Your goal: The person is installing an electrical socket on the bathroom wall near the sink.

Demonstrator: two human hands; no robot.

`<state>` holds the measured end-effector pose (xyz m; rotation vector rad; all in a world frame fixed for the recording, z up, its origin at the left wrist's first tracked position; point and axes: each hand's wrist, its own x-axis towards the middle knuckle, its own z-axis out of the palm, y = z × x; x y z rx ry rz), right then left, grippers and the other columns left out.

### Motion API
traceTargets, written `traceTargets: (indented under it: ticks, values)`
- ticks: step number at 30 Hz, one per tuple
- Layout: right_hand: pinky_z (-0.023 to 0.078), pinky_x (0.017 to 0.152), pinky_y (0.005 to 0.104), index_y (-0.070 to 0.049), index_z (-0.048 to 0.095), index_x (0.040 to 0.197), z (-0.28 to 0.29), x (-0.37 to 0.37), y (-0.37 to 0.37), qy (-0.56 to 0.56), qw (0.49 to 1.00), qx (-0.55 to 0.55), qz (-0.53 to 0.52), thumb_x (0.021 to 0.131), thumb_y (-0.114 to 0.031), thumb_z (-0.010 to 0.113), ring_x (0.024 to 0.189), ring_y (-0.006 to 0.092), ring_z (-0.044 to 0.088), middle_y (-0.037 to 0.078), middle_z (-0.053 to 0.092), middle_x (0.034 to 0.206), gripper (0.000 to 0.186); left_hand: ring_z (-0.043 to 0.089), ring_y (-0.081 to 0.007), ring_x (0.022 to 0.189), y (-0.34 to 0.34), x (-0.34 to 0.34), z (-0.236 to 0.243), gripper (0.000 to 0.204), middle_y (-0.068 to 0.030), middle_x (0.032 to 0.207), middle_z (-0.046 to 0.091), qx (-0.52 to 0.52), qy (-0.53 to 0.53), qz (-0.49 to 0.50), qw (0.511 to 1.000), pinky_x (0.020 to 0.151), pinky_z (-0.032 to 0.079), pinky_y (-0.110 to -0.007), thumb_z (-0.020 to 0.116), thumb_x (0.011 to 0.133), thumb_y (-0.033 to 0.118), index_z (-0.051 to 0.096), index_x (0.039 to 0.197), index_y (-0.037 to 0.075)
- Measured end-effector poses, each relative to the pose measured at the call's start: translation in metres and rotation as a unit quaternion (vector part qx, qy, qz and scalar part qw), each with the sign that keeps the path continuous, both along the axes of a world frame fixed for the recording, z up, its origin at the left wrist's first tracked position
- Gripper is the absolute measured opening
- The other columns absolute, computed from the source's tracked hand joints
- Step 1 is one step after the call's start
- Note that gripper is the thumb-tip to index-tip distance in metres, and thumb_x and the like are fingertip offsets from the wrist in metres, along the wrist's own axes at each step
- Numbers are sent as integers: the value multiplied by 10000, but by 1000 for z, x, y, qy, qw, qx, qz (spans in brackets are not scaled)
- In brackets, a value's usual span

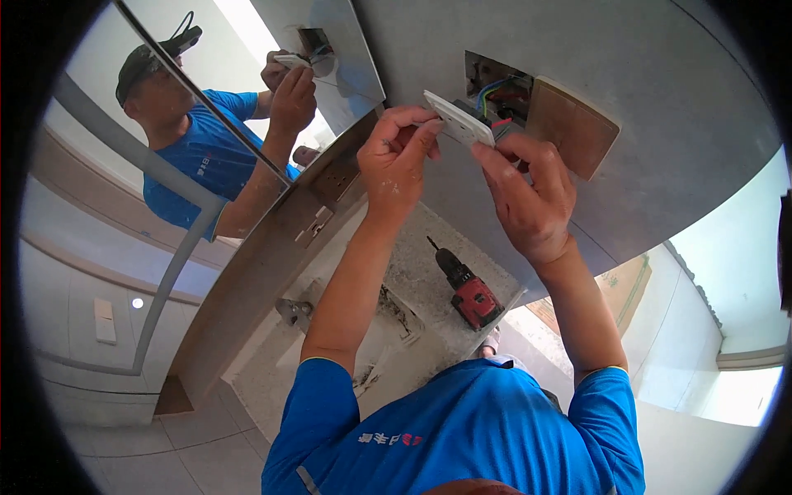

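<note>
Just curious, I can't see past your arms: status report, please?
Both hands up at wall. Left hand and right hand grip white socket plate, wires trailing from open box. Drill on counter below, nothing blocking.

Speckled grey countertop (429, 285) with red-and-black power drill (467, 289) lying on it

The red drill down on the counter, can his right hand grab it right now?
Probably not right away. The right hand is up at the wall, busy holding the white switch plate with the left hand. The drill lies uncovered, far below.
</note>
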<state>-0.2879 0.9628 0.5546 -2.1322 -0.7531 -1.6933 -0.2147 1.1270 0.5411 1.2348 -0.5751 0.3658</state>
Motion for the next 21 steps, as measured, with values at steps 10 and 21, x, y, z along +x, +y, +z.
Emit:
traceTargets:
  ticks: [10, 21]
  values:
    - [484, 558, 282, -89, 718, 937, 9, -5, 7, 8, 1000, -1, 0, 656, 43, 748, 724, 189, 585, 53, 586, 905, 312, 559, -43, 658, -7, -13, 3, 86, -5, 864, 629, -15, 31, -10, 999, 549, 441, -194, 671, 868, 36, 666, 954, 27]
    - [500, 630, 275, -85, 705, 958, 10, -10, 5, 24, 999, -26, -30, 715, 41, 774, 785, 186, 589, 78, 551, 942, 282, 517, -23, 601, -8, -16, 11, 98, 27, 698, 602, -13, 43, -11, 999, 531, 410, -184, 687, 866, 92, 660, 935, 26]
